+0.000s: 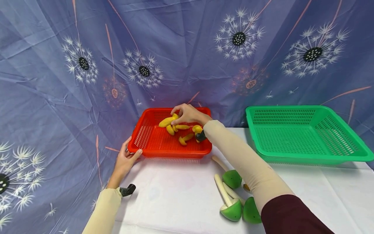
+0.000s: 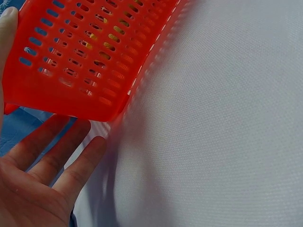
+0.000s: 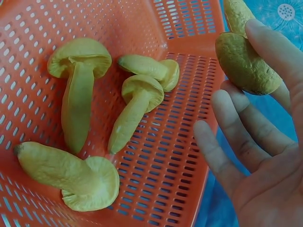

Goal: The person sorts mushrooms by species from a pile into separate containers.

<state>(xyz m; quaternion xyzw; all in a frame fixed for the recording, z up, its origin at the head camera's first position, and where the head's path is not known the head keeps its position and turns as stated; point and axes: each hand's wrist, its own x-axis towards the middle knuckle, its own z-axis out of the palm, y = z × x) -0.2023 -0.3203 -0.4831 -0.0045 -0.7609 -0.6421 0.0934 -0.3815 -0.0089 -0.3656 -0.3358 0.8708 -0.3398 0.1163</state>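
My right hand [image 1: 189, 113] is over the red plastic basket [image 1: 172, 154], its thumb and fingers pinching a yellow toy mushroom [image 3: 247, 66]. In the right wrist view the other fingers are spread below that mushroom. Several more yellow mushrooms [image 3: 79, 101] lie in the basket, caps turned different ways. My left hand [image 1: 124, 165] grips the basket's near left corner, the thumb on the rim. In the left wrist view, several fingers [image 2: 75, 175] extend beside and under that corner; the thumb is only partly visible at the edge.
A green plastic basket [image 1: 306, 158] stands at the right. Green-capped mushrooms [image 1: 232, 210] with pale stems lie on the white tablecloth [image 1: 175, 195], partly behind my right sleeve. An orange-yellow piece [image 1: 246, 187] peeks out there. Behind the baskets hangs a blue dandelion-print cloth [image 1: 181, 65].
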